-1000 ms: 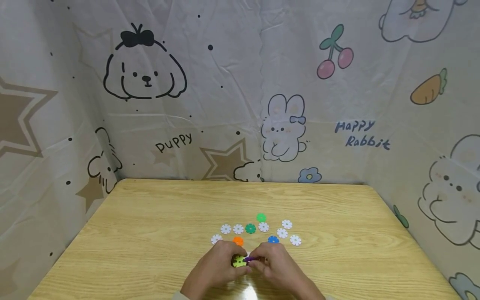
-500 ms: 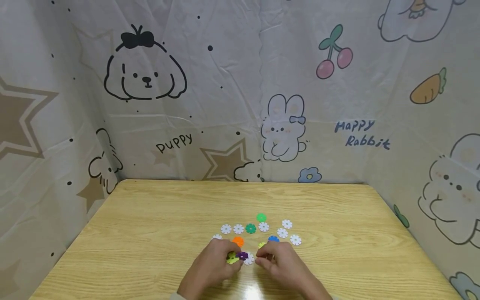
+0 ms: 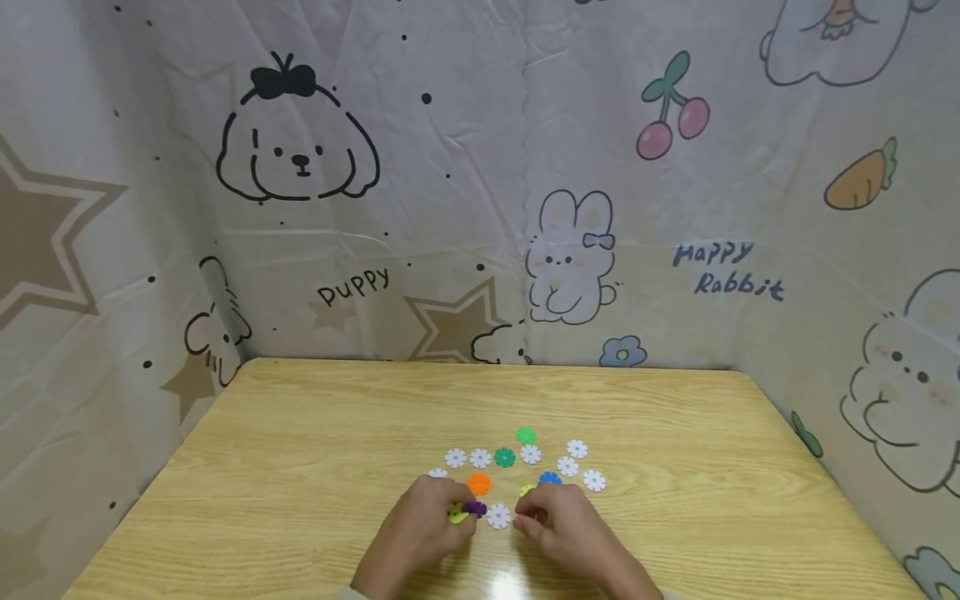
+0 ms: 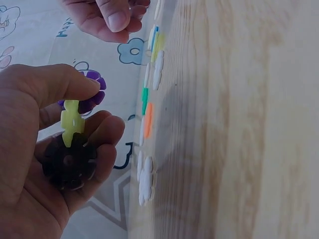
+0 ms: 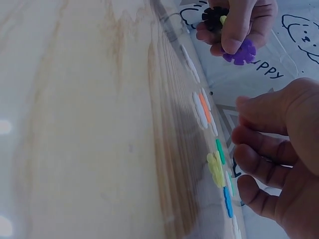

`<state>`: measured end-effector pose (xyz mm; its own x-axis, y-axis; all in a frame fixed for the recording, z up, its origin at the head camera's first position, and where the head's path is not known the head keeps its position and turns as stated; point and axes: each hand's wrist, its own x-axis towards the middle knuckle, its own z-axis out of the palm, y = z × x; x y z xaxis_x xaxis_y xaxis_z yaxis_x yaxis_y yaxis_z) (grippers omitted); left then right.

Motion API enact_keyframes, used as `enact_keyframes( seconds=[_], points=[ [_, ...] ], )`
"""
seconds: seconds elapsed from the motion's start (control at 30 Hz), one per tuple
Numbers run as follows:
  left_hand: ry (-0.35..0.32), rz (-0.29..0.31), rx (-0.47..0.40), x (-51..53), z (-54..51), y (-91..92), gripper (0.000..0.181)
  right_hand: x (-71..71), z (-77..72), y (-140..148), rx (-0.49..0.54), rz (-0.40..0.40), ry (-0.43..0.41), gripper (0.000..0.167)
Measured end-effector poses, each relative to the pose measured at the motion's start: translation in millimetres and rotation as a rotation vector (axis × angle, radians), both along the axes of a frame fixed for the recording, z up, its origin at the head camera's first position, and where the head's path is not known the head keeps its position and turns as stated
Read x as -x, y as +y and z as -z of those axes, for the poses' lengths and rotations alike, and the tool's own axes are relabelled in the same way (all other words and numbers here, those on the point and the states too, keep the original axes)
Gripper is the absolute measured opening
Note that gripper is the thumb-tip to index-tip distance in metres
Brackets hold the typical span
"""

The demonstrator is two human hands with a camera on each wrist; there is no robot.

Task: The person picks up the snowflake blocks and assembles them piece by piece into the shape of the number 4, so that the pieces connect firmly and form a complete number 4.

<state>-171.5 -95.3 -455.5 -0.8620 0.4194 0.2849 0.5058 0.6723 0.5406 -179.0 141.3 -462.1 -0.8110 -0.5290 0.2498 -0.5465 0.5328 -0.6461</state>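
Observation:
My left hand (image 3: 422, 523) grips several notched plastic snowflake discs joined together. In the left wrist view these are a black disc (image 4: 69, 162) against the fingers, a yellow-green disc (image 4: 73, 122) slotted into it, and a purple disc (image 4: 94, 102) under the thumb. My right hand (image 3: 564, 523) hovers low over the table with loosely bent fingers and holds nothing. Between the two hands a white disc (image 3: 498, 517) lies flat. A yellow disc (image 3: 526, 491) is partly covered by the right hand, close to a blue disc (image 3: 550, 478).
Beyond the hands, loose discs lie on the wooden table (image 3: 300, 442): an orange one (image 3: 478, 484), a dark green one (image 3: 505, 457), a light green one (image 3: 526, 436) and several white ones (image 3: 567, 466). A printed curtain (image 3: 450, 167) hangs around the table.
The hands have drawn apart from where they met at the joined discs. The right hand has let go; the left has carried the discs leftward, uncovering the white disc.

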Motion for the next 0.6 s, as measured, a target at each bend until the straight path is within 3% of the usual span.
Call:
enact_keyframes(
  seconds=[0.17,0.43,0.6],
  points=[
    [0.039,0.0,0.003,-0.1,1.5,-4.4,0.007,2.2,1.1,-3.8,-0.041,0.013,0.014,0.007],
    [-0.022,-0.025,-0.003,-1.5,0.6,-8.9,0.005,5.0,3.0,-10.5,-0.085,0.021,0.007,0.01],
    [-0.015,-0.034,-0.002,-2.9,0.5,-11.5,0.006,5.7,2.7,-14.8,-0.109,0.023,0.009,0.011]
  ],
)
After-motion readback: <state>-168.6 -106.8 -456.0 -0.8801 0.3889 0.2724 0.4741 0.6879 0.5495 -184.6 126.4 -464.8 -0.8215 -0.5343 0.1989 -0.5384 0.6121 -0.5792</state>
